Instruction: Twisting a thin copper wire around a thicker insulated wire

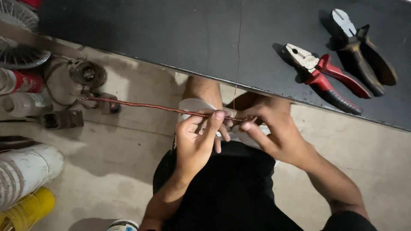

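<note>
Concrete floor (128, 154) fills the near ground, with a white container (25, 171) and yellow container (28, 209) at far left beside a small motor part (87, 73). From there a reddish copper wire bundle (145, 106) runs rightward, thin and twisted, into the left hand (195, 143), whose fingers pinch it. Just right, the right hand (276, 130) grips the same strand at its fingertips. On the dark tabletop (171, 34) farther right lie red-handled pliers (329, 79) and black-handled pliers (364, 51)
</note>
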